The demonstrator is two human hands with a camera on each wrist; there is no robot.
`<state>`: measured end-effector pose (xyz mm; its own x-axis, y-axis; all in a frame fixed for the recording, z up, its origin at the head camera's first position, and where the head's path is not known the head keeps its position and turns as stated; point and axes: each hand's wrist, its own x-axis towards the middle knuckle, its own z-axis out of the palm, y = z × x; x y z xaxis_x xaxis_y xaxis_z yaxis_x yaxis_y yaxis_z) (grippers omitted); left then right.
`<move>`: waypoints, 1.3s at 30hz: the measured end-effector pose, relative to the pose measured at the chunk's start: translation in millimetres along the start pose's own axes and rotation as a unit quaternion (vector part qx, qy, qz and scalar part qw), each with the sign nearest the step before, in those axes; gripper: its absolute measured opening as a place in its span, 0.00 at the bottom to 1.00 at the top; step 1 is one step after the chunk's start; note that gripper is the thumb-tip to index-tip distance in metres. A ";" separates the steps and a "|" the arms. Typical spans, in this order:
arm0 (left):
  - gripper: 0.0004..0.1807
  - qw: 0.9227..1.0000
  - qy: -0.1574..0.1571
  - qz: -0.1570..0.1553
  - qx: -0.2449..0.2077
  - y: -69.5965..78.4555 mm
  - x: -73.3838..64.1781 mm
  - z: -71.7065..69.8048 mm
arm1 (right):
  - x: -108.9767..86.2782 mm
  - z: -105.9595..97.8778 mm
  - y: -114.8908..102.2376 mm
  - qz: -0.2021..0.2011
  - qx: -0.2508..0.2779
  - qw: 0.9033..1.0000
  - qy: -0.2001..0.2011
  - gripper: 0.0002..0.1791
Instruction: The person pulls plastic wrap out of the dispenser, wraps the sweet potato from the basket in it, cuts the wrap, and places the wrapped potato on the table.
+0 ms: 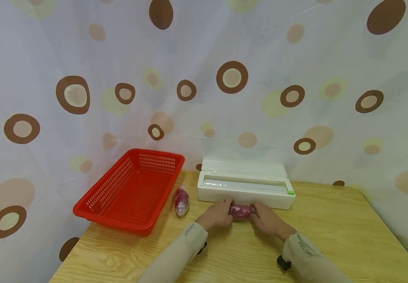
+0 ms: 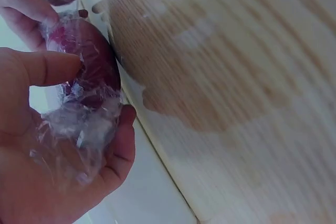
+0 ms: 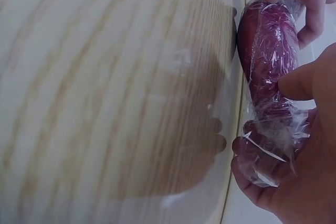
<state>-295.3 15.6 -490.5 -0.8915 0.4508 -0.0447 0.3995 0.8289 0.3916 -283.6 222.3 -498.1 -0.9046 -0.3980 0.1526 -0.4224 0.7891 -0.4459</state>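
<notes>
Both hands hold a purple-red sweet potato (image 1: 241, 211) wrapped in clear cling film, one hand at each end, just in front of the white cling film box. My left hand (image 1: 219, 214) pinches the left end; in the left wrist view its thumb presses on the skin and loose film (image 2: 86, 129) bunches over the fingers. At the other end, my right hand (image 1: 267, 220) has its thumb on top and its fingers curled under the gathered film (image 3: 268, 150). The sweet potato lies crosswise, parallel to the box.
The white cling film box (image 1: 239, 196) stands at the back with its lid (image 1: 244, 167) raised. Left of it lies another film-wrapped sweet potato (image 1: 181, 201), beside a red plastic basket (image 1: 129, 225). A patterned curtain (image 1: 204, 102) hangs behind the wooden table (image 1: 349, 236).
</notes>
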 end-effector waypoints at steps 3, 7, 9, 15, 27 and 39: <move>0.27 1.000 -0.005 0.001 -0.006 -0.5 0.7 -0.1 | -0.2 -2.1 0.1 0.002 -0.009 1.000 -0.009 0.17; 0.26 1.000 -0.014 -0.002 -0.019 -0.4 0.7 0.0 | -0.2 -2.9 0.7 0.003 -0.011 1.000 -0.019 0.20; 0.26 1.000 -0.017 -0.005 -0.024 -0.1 0.2 -0.1 | -0.1 -1.9 1.7 0.002 -0.010 1.000 -0.019 0.21; 0.26 0.999 -0.014 -0.017 -0.037 2.1 -1.8 -3.3 | -0.2 -0.9 1.3 0.007 -0.001 1.000 -0.012 0.17; 0.22 0.992 0.033 -0.026 -0.119 2.2 -0.6 -8.7 | 0.8 -4.6 -4.1 0.045 0.032 0.998 -0.025 0.16; 0.28 0.996 -0.008 0.013 -0.088 -0.2 -5.8 -10.8 | 1.4 -9.0 -6.7 0.065 0.033 0.997 0.011 0.18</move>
<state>-292.6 9.3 -480.4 -0.8771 0.4781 -0.0463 0.3778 0.7462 0.5482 -282.6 220.6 -487.0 -0.9531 -0.2826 0.1086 -0.2967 0.8010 -0.5199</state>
